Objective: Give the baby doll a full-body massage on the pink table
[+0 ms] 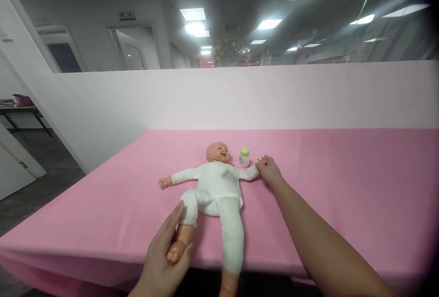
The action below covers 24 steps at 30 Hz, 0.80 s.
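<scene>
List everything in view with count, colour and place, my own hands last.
Bald, cloth-bodied baby doll: one, white and tan, on its back on the table
Small lidded bottle: one, pale with green lid, beside the doll's head
Cloth-covered table: one, pink, beneath both
Low smooth partition: one, white, behind the table
Rectangular ceiling lights: several, white, beyond the partition
Framed doors: at least two, whitish, upper left
Dark-legged desk: one, far left
Unclear item: one, magenta, on the desk
Left hand: one, bare, at the doll's right foot
Right hand: one, bare, at the doll's left wrist
</scene>
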### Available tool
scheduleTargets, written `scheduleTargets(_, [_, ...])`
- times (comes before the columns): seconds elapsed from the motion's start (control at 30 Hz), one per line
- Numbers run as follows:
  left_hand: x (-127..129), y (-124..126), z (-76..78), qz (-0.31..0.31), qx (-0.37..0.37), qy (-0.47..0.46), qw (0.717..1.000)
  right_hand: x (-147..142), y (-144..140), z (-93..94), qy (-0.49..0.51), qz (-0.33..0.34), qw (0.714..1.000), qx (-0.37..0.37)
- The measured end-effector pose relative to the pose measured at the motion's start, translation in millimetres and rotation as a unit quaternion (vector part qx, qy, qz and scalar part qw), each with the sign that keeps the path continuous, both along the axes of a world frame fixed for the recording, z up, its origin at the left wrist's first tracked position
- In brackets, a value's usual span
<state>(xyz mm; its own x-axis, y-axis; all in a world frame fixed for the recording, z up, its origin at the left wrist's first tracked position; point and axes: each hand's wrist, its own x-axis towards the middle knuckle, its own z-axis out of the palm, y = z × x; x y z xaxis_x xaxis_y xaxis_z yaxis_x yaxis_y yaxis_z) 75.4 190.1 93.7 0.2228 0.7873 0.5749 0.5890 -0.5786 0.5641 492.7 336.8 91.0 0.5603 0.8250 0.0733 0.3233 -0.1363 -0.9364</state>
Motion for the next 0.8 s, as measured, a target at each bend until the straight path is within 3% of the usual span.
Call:
scheduleTargets(0.2, [-14.3,-34.2,-16.0,-0.067,0.037,0.047,0.996,12.0,-3.8,4.5,-0.108,-0.010,0.986,-0.124])
scheduleTargets(0.37, [-16.5,-39.0,-12.9,-0.066,0.047,0.067,0.994,16.1,-4.9,1.5,-0.152,0.003,0.979,-0.138])
scheduleTargets(0.5, [-9.7,-32.7,-9.3,-0.053,0.049,0.063,0.995,12.4,-6.3,0.4,-0.114,-0.011,0.992,-0.061])
scheduleTargets(0.6, [-1.2,-26.9,-6.4,-0.042,0.035,0.054,0.997,0.8,-9.6,6.6,-0.108,-0.007,0.993,0.042])
scheduleTargets(0.7, [7.4,-19.3,0.5,-0.031,0.021,0.045,0.998,-19.4,-15.8,16.1,-0.116,0.041,0.974,0.192])
scheduleTargets(0.8, [14.4,-5.9,12.9,-0.031,0.019,0.038,0.999,-42.7,-23.1,22.8,-0.160,0.098,0.947,0.262])
